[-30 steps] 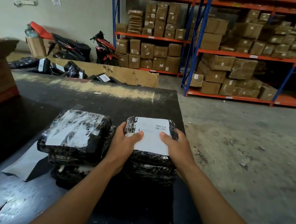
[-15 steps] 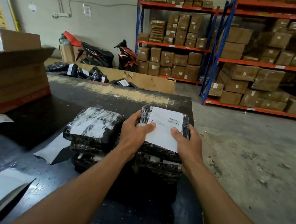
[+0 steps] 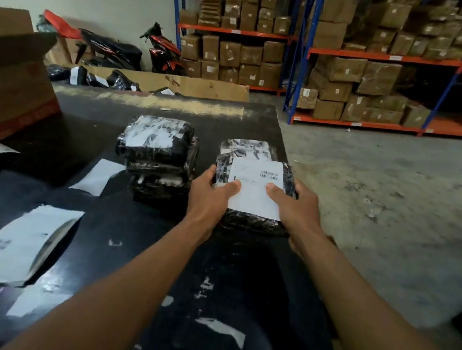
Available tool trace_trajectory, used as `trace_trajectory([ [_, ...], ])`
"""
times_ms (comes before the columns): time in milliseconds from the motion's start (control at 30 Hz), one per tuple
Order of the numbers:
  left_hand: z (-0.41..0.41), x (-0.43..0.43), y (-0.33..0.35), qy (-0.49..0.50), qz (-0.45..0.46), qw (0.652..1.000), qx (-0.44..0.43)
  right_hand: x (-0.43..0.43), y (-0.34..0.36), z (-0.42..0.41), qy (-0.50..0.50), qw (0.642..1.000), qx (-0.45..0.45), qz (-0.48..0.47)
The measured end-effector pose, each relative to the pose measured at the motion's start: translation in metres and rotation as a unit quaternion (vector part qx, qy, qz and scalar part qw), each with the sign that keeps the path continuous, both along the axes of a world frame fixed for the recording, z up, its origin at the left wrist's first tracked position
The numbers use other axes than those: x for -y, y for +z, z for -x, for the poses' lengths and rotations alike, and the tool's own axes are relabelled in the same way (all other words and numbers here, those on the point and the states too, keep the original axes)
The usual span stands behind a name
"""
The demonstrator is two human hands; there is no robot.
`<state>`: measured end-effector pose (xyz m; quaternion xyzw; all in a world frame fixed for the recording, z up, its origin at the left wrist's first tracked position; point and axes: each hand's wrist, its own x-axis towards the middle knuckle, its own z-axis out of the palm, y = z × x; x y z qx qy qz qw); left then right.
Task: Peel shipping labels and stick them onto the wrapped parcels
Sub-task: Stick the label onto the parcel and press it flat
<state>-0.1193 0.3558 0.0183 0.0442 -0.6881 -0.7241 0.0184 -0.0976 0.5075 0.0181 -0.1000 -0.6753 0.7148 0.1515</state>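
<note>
A black wrapped parcel (image 3: 252,223) with a white shipping label (image 3: 253,189) on its top is held between both hands, lifted clear of the pile. My left hand (image 3: 209,197) grips its left side, thumb pressing the label. My right hand (image 3: 294,206) grips the right side, thumb on the label too. Just behind it lies another wrapped parcel (image 3: 247,147). To the left stands a stack of wrapped parcels (image 3: 157,154). A strip of labels (image 3: 22,244) lies on the black table (image 3: 126,255) at the near left.
A large open cardboard box (image 3: 6,78) stands at the table's left. A loose white sheet (image 3: 99,176) lies beside the stack. Behind the table a flat box (image 3: 177,84) holds black parcels. Shelving racks (image 3: 360,74) full of cartons line the back; bare concrete floor (image 3: 386,199) lies to the right.
Both hands have lifted the labelled parcel off its pile and drawn it toward me, uncovering the parcel beneath. The view has tipped downward.
</note>
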Motion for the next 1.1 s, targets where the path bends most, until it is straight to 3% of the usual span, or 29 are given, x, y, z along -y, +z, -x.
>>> trace_trajectory([
  [400, -0.124, 0.008, -0.063, -0.032, 0.024, 0.998, 0.052, 0.007, -0.056, -0.132, -0.029, 0.996, 0.084, -0.004],
  [633, -0.14, 0.001, -0.081, -0.008, 0.04, 0.997, 0.066, 0.0, -0.073, -0.143, -0.011, 0.994, 0.107, -0.033],
  [1100, -0.143, 0.001, -0.081, -0.026, 0.172, 0.983, 0.05, -0.008, -0.083, -0.141, 0.027, 0.982, 0.118, -0.146],
])
